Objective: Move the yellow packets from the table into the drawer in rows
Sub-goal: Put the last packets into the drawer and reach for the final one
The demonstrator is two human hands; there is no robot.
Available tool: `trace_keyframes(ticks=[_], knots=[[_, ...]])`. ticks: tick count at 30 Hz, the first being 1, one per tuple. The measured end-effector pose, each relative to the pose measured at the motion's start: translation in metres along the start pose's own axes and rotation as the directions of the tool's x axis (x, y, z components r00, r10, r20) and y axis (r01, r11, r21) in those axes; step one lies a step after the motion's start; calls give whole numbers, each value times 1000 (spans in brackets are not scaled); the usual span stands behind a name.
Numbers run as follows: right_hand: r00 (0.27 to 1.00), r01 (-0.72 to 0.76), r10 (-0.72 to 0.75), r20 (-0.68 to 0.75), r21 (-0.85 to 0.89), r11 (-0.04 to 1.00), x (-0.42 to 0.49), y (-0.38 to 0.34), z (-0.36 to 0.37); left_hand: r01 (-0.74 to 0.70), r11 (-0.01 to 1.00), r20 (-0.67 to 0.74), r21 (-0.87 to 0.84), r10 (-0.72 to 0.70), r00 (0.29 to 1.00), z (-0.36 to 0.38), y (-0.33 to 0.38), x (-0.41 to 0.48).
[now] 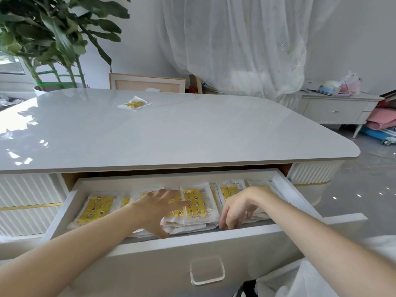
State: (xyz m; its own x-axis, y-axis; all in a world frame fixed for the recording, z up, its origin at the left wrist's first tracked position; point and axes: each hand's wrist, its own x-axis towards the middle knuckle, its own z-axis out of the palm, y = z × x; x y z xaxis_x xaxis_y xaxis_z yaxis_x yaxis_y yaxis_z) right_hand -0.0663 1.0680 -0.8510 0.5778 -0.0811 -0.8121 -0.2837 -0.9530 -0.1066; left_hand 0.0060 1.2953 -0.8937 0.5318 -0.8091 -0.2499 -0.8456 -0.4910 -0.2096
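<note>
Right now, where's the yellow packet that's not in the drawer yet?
The yellow packet lies alone on the far side of the table, left of centre, in front of the wooden frame.

Both forearms bare, no sleeves, rings or watch visible; white garment (pixel 342 275) at lower right.

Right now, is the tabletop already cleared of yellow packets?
No, one yellow packet lies on the far side of the table, while both hands are in the drawer.
</note>
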Motion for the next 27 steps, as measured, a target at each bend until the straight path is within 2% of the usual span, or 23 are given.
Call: trace_keyframes(ticks=[3,8,14,18,21,24,27], knots=[[1000,-22,21,-7,-44,999,3,2,-1,21,999,32,-24,-20,999,-2,-2,2],[999,-17,13,-32,-121,993,-12,-7,2,29,999,6,-39,-29,1000,-8,3,2],[963,164,-175,-203,-66,984,-48,-24,-8,65,982,-71,-175,-79,994,-35,3,-22],[869,332,-323,-374,-43,942,-80,-40,-18,110,942,-211,-318,-184,960,-71,-4,-50],[778,426,-386,-496,-36,904,-98,-48,-30,112,900,-334,-421,-268,904,-99,-19,-69],[673,512,-392,-627,13,859,-98,-55,-47,129,855,-415,-503,-370,831,-116,-41,-78],[569,566,-369,-735,24,824,-86,-64,-65,178,834,-432,-523,-439,788,-119,-69,-77]])
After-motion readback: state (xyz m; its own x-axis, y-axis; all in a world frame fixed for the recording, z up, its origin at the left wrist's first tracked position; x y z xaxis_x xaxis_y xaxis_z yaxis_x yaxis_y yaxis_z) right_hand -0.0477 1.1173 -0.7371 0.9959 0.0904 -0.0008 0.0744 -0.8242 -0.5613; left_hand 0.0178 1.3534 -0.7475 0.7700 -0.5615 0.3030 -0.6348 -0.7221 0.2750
